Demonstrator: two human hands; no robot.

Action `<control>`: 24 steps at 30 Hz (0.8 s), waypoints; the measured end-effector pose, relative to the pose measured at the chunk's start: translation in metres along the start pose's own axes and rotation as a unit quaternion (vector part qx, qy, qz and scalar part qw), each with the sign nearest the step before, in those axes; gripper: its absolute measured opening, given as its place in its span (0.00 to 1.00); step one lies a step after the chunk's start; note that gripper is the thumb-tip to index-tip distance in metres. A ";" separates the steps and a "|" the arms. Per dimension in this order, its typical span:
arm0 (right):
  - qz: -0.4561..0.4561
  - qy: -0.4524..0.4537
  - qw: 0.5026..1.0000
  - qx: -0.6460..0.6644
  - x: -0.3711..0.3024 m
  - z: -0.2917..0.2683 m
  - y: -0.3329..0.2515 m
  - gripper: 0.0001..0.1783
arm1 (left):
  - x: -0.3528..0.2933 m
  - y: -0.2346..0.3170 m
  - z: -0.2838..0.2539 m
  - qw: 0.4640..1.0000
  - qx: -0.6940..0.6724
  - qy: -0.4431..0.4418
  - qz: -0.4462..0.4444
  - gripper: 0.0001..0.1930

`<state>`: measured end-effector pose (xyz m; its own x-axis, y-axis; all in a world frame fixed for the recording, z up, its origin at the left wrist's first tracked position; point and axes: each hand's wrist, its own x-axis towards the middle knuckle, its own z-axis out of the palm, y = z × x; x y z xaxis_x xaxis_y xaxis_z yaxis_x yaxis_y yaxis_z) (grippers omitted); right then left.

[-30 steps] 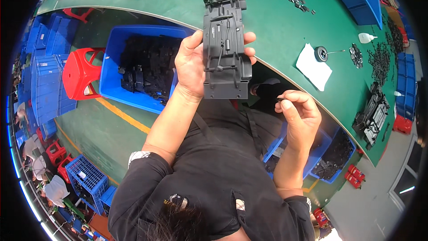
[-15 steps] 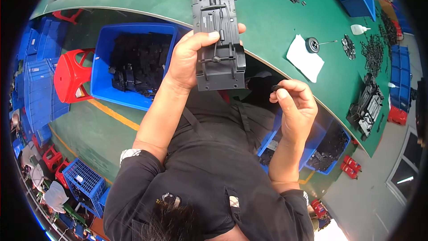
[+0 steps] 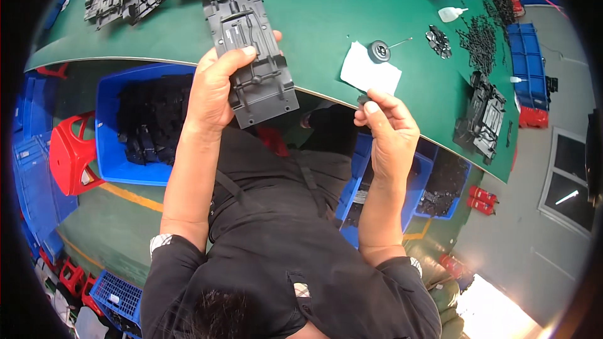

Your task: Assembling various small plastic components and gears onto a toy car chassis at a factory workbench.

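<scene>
My left hand (image 3: 217, 88) grips a black plastic toy-car chassis (image 3: 269, 91), its thumb lying across the face and its fingertips showing past the right side. Molded axles and a shaft run along the face turned toward me. The chassis is held above the table's near edge, its far end leaning left. To its right, my right hand (image 3: 392, 127) pinches a small flat black piece (image 3: 362, 99) between thumb and fingers. That hand is apart from the chassis, close to a white paper sheet (image 3: 365, 75) on the table.
On the green table (image 3: 314, 31) are a black wheel with a thin rod (image 3: 379, 51), a white squeeze bottle (image 3: 450, 14), heaps of small black parts (image 3: 478, 44) and more chassis (image 3: 483, 118). A blue bin (image 3: 113, 166) of black parts and a red stool (image 3: 66, 150) stand at left.
The view has swung, so the table sits further left in it. The chassis has gone from nearly straight to leaning left. My right hand has come up closer to the paper, still pinching.
</scene>
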<state>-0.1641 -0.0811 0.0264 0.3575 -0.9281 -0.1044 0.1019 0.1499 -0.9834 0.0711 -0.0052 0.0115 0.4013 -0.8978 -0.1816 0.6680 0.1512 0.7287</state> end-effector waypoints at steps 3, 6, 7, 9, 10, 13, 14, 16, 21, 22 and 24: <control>-0.008 0.020 1.000 0.000 0.003 -0.001 -0.004 0.12 | 0.003 -0.002 0.000 1.000 -0.005 -0.001 -0.001 0.22; -0.010 0.019 1.000 -0.009 0.003 -0.003 -0.005 0.11 | 0.008 -0.004 0.000 1.000 -0.012 -0.009 -0.010 0.20; -0.006 0.017 1.000 -0.016 0.003 -0.001 -0.005 0.11 | 0.008 -0.002 0.000 1.000 -0.011 -0.011 -0.018 0.20; 0.003 0.004 1.000 -0.017 0.001 0.003 -0.004 0.11 | 0.006 0.000 0.001 1.000 -0.008 -0.001 -0.022 0.20; 0.007 -0.003 1.000 -0.020 0.001 0.004 -0.003 0.10 | 0.005 0.000 0.002 1.000 -0.012 0.006 -0.023 0.20; 0.020 -0.012 1.000 -0.018 0.000 0.008 -0.003 0.11 | 0.005 0.003 0.005 0.999 -0.030 0.032 -0.029 0.15; 0.021 -0.014 1.000 -0.018 0.000 0.009 -0.003 0.11 | 0.005 0.004 0.005 0.999 -0.024 0.034 -0.032 0.15; 0.024 -0.028 0.999 -0.012 -0.001 0.010 -0.002 0.12 | 0.006 0.004 0.003 0.998 -0.030 0.029 -0.037 0.15; 0.009 -0.030 0.999 -0.003 -0.001 0.017 -0.004 0.12 | 0.007 0.004 0.003 0.998 -0.037 0.025 -0.035 0.14; -0.005 -0.030 1.000 0.002 0.000 0.018 -0.005 0.12 | 0.007 0.003 0.001 0.999 -0.027 0.019 -0.036 0.16; -0.022 -0.018 0.999 -0.018 0.003 0.015 -0.005 0.12 | 0.009 0.001 -0.001 0.999 -0.020 0.013 -0.038 0.18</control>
<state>-0.1500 -0.0794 0.0331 0.3859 -0.9209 -0.0559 0.0856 0.0961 -0.9917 0.0753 -0.0128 0.0099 0.3641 -0.8965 -0.2524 0.7213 0.1000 0.6854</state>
